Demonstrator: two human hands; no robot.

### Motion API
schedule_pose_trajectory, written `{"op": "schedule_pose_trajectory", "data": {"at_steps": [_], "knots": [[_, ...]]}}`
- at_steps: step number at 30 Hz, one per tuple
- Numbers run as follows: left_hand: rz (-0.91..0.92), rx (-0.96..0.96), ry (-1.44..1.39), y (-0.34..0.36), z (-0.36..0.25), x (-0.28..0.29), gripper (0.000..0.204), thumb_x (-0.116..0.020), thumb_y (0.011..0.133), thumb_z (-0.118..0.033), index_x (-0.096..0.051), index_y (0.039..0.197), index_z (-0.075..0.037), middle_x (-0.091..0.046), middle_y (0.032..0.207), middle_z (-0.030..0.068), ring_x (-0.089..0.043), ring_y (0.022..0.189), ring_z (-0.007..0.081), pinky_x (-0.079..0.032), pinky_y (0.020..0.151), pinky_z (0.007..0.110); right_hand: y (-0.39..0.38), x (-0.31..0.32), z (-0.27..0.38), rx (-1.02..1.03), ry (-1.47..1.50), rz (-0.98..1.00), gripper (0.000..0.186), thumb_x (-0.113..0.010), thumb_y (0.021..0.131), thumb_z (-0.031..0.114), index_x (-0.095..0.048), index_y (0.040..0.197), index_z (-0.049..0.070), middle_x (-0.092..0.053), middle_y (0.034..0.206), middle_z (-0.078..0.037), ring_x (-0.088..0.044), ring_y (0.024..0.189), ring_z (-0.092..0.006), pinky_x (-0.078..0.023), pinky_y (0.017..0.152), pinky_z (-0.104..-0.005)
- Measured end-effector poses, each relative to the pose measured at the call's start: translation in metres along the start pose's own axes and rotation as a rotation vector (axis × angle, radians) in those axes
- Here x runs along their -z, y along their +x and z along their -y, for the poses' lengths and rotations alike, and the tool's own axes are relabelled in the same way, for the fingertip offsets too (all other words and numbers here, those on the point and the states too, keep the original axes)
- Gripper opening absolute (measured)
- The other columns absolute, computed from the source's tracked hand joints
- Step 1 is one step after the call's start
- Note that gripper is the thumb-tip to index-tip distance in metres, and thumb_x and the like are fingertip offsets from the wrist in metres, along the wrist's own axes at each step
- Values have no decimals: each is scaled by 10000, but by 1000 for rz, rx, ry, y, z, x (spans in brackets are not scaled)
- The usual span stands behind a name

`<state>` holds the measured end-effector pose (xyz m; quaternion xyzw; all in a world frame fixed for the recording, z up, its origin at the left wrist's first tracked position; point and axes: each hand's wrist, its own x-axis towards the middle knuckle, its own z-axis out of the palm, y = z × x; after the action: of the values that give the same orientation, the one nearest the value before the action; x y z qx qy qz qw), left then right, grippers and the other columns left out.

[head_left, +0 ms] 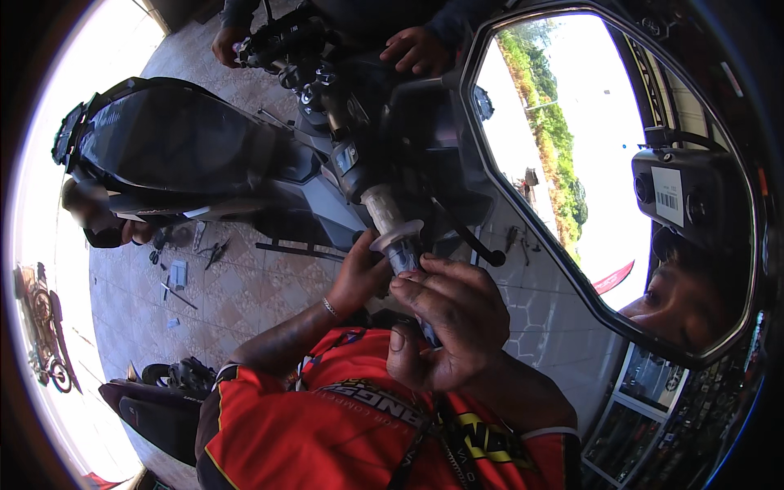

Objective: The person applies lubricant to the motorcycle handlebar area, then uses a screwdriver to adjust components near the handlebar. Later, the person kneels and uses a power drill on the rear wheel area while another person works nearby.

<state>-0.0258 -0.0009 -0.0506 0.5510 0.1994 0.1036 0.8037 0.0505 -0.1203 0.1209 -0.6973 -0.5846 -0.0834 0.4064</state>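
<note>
The fingertips of the right hand (457, 314) are curled against the near end of a pale, translucent handlebar grip (382, 208), while its thumb is held apart from them; whether the tube is firmly gripped cannot be told. The left hand (359, 269) is set just beside the grip, partly hidden by it, and its closure cannot be told either. Between the grip's cloudy barrel and its clearer near end, a thin, round flange (398, 234) is seen. Just beyond the right hand, a slim, dark lever (465, 231) with a ball-shaped tip is angled. Farther right, an angular, glossy mirror (608, 180) is framed in black. Beyond the left hand, a long, smooth, dark seat (167, 139) is stretched out to the left, and below it tools (216, 253) are scattered on patterned tiles (245, 298). Farthest ahead of both hands, 2 hands of a co-worker (416, 49) are seen by the handlebar.
</note>
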Motion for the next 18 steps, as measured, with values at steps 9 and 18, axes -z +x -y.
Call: {"op": "schedule_pose_trajectory", "data": {"at_steps": [9,18], "knots": [[11,6,-3,2,0,2,438,-645,955,-72,-437,1338,-29,-657,1106,116,-669,934,137,-553,732,269,-6,3,-4,-58,80,3,501,-582,900,447,-696,1063,-13,-718,1002,-131,-680,986,-324,-548,888,-417],[48,170,-20,9,23,22,475,-642,892,35,-470,1332,0,-652,1178,99,-662,1040,167,-560,884,309,-25,-12,5,-203,271,-323,950,-171,965,745,-650,1102,-64,-589,1138,-221,-594,1110,-343,-474,991,-469]]}}
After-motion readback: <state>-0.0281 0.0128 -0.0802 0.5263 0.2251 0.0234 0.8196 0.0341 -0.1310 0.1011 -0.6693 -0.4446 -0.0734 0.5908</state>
